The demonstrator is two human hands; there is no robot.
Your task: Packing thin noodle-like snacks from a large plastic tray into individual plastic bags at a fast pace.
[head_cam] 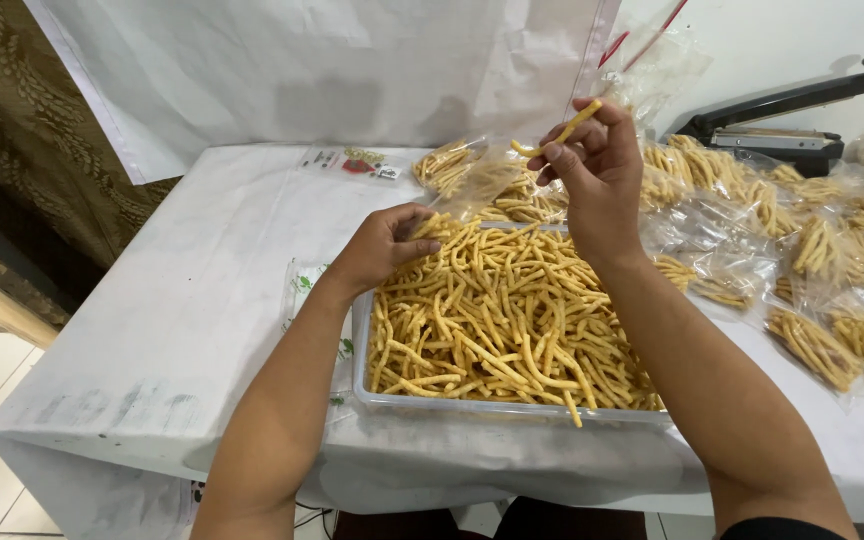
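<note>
Item 1: a single yellow snack stick [564, 130], being pinched between thumb and fingertips of the right hand [597, 175], which is lifting it above the far edge of the tray. Its long axis is running diagonally, the upper end pointing right and away, the lower end hooking left toward a clear plastic bag [472, 180]. That bag is lying just left of and below the stick, partly filled, its mouth apparently turned toward the hands; the right hand is the nearer one.

Item 2: the left hand [382, 245], curling loosely at the tray's far left corner, fingers resting on the heaped sticks and near the bag; whether it is gripping anything cannot be told.

Item 3: a clear rectangular tray [360, 350], brimming with identical sticks, sitting on a white-covered table [192, 300].

Item 4: many filled clear bags [832, 340], spreading across the table to the right.

Item 5: a flat printed label [357, 162], white with red and green marks, lying at far left; another, green-printed, is peeking out beside the tray.

Item 6: a black lever-arm bag sealer [782, 120], standing at the far right.
</note>
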